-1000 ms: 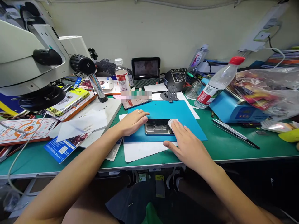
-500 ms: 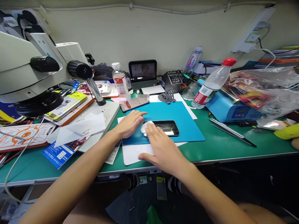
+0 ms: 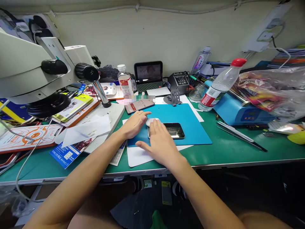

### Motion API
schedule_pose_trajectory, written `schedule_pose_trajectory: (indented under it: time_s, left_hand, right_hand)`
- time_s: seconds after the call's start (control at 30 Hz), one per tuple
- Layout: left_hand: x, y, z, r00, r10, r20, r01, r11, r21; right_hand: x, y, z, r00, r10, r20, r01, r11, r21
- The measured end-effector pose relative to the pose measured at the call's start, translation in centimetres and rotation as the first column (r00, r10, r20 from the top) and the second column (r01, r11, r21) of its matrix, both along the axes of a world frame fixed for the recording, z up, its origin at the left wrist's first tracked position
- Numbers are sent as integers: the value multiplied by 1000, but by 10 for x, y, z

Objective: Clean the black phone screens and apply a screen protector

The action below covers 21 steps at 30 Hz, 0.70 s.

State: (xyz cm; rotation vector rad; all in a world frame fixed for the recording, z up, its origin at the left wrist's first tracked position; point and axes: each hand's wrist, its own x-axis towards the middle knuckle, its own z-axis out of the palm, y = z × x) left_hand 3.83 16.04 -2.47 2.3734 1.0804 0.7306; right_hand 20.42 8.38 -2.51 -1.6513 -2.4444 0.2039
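A dark-screened phone (image 3: 176, 130) lies on a blue mat (image 3: 195, 133) in the middle of the bench. My right hand (image 3: 160, 141) reaches over its left part, fingers stretched flat and thumb out to the side. Under those fingertips is a white wiping pad (image 3: 149, 121), pressed at the phone's upper left end and partly covered. My left hand (image 3: 135, 124) is open beside the phone's left end, over the mat's left edge, with nothing in it. A second phone (image 3: 140, 106) with a lit screen lies just beyond that hand.
A microscope (image 3: 51, 71) overhangs the left side, near papers and boxes. Tweezers (image 3: 240, 136) lie to the right. A leaning red-capped bottle (image 3: 220, 86) stands by a blue device (image 3: 245, 111). At the back are a small screen (image 3: 149, 72) and a black control box (image 3: 178, 82).
My right hand and the white pad have shifted up and slightly left relative to the phone. My left hand stays almost where it was. The whole view has shifted slightly.
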Motion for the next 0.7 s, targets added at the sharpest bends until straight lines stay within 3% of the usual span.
schedule_pose_trajectory:
  time_s: [0.1,0.2,0.3,0.37,0.57,0.7]
  left_hand:
    - [0,-1,0,1000,4,2,-4,1000,-1]
    - [-1,-2,-1,1000,-1,4,1,1000,-2]
    - [0,-1,-1,1000,-5,8,5,1000,-6]
    - [2,0,-2,1000,8,9,-7,1000,-13]
    - [5,4,-4,999,42,5,-42,999,-8]
    - [3,3,-4,997,80,21,-80,997,-2]
  right_hand:
    - [11,-8,3,987,153,-54,-154,988,-20]
    - [56,-13,7,958,284,-44,-286,956,-70]
    - [100,-11,10,975,221,-5,-221,974,-49]
    - [111,-7,11,976,215,17,-214,976,-30]
    - [75,7,11,944,326,52,-329,942,62]
    - [64,16,14,935,349,71,-352,936,34]
